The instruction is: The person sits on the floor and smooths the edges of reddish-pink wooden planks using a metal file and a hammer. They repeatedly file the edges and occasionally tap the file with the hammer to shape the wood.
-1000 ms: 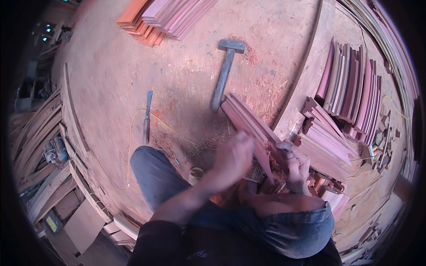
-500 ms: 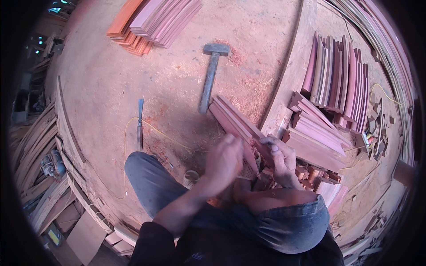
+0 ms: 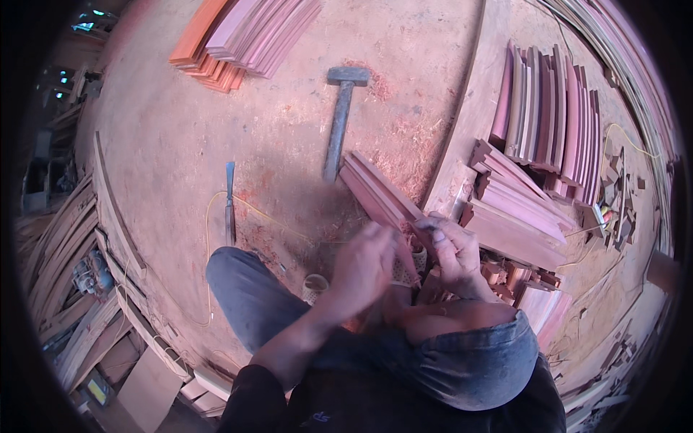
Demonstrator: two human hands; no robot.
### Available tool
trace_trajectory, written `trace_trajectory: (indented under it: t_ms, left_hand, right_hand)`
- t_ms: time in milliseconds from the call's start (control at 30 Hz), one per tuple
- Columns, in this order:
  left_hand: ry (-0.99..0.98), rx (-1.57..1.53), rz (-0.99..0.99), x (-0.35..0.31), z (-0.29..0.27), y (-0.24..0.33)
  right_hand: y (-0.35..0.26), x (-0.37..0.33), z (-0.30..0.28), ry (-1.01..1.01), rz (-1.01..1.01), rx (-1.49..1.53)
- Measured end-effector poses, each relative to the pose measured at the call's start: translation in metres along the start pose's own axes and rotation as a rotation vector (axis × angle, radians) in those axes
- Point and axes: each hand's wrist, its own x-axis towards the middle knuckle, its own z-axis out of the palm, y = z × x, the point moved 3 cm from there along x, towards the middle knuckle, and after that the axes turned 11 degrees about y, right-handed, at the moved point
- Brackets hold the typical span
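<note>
A grooved, reddish length of wood (image 3: 382,189) slants from beside the hammer toward my lap, its near end between my hands. My left hand (image 3: 364,265) is closed in a pinch over its left side; blur and the fingers hide what they hold. On its right edge my right hand (image 3: 456,252) is closed, thumb and curled fingers at the wood. A hammer (image 3: 339,123) lies just beyond, its handle end close to the wood's far tip. To the left a chisel (image 3: 229,206) rests on the floor beyond my knee.
Orange and pink boards (image 3: 245,40) are stacked far left. Right of a long plank (image 3: 462,123) stand rows of curved pieces (image 3: 548,115) and stacked mouldings (image 3: 516,206). A yellow cord (image 3: 266,215) crosses the floor. A perforated cup-like container (image 3: 315,287) stands by my left arm.
The whole view has shifted slightly. Both hands stay at the wood's near end, the left only a little displaced. The hammer and chisel lie where they were.
</note>
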Motion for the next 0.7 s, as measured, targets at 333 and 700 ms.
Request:
trace_trajectory:
  t_ms: [333,700]
  left_hand:
    - [0.140,0.158,-0.032,0.040,0.009,-0.082]
    - [0.016,-0.079,-0.072,0.004,-0.001,-0.027]
  right_hand:
    - [0.003,-0.001,0.003,0.003,-0.056,0.038]
    - [-0.001,0.001,0.005,0.002,-0.055,0.065]
